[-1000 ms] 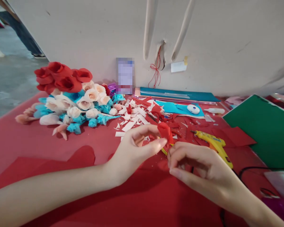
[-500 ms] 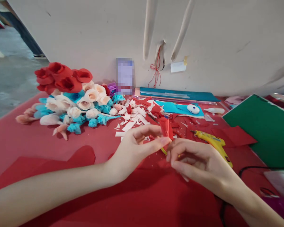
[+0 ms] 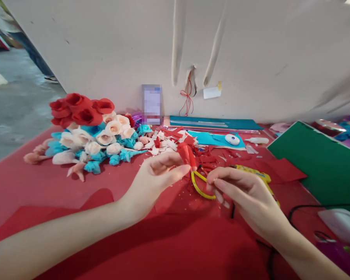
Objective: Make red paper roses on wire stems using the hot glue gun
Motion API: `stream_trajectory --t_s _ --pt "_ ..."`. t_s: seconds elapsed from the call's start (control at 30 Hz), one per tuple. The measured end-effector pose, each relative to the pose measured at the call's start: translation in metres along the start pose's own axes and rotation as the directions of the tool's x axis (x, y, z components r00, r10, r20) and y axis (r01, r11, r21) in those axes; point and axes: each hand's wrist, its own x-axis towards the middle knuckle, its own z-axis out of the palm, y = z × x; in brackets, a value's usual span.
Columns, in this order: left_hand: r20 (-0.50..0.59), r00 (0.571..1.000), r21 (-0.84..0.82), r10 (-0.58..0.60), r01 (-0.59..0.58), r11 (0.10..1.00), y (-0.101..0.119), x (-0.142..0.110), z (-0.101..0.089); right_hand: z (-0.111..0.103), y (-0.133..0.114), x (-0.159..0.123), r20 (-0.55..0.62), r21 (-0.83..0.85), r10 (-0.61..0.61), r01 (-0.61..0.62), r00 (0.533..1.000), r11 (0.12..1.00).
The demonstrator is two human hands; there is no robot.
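My left hand [image 3: 148, 181] is closed, with thumb and fingers pinching the base of a small rolled red crepe-paper flower [image 3: 188, 156]. The flower tilts up and to the left. My right hand [image 3: 245, 194] is a short way to its right, thumb and forefinger pressed together. Whatever is in that pinch, if anything, is too small to make out. On the table behind and between the hands lies a pair of yellow-handled scissors [image 3: 197, 189]. A yellow glue gun [image 3: 265, 178] rests just beyond my right hand, partly covered by it.
Finished paper flowers [image 3: 84, 136] in red, cream, pink and blue pile up at the left. Paper scraps [image 3: 166, 144] litter the middle. A phone [image 3: 151, 104] leans on the wall. A green board [image 3: 317, 163], a black cord [image 3: 312, 206] and a white glue bottle [image 3: 257, 140] are rightward.
My hands have drawn apart: the left hand with the red flower has moved left, and my right hand no longer touches the flower. The scissors' handles are more exposed. The view has tilted slightly up.
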Motion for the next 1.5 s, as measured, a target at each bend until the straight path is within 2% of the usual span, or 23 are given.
stream_trajectory --t_s 0.1,0.17,0.23,0.43,0.83,1.07,1.5 --pt "0.045 0.993 0.015 -0.108 0.108 0.994 -0.008 -0.008 -0.006 0.001 0.0 0.001 0.025 0.061 0.013 -0.014 1.0 0.998" --pt "0.008 0.986 0.029 -0.169 0.169 0.985 -0.016 -0.014 -0.012 0.002 0.001 0.002 0.05 0.123 0.029 -0.035 0.998 0.992" --pt "0.034 0.973 0.009 -0.229 0.229 0.973 -0.026 -0.021 -0.019 0.003 0.002 0.003 0.077 0.171 0.051 -0.063 0.996 0.983" --pt "0.065 0.936 0.012 -0.346 0.346 0.938 -0.053 -0.03 -0.03 0.004 0.011 0.008 0.123 0.174 0.092 -0.112 0.988 0.978" --pt "0.159 0.919 -0.114 -0.36 0.379 0.918 -0.061 -0.027 -0.034 0.008 0.018 0.007 0.131 0.14 0.086 -0.104 0.988 0.985" --pt "0.136 0.904 -0.164 -0.405 0.424 0.891 -0.062 -0.026 -0.035 0.008 0.02 0.01 0.098 0.119 0.037 -0.049 0.994 0.992" --pt "0.148 0.914 -0.131 -0.378 0.397 0.908 -0.066 -0.025 -0.036 0.01 0.02 0.012 0.04 0.129 0.004 -0.009 0.999 0.992"
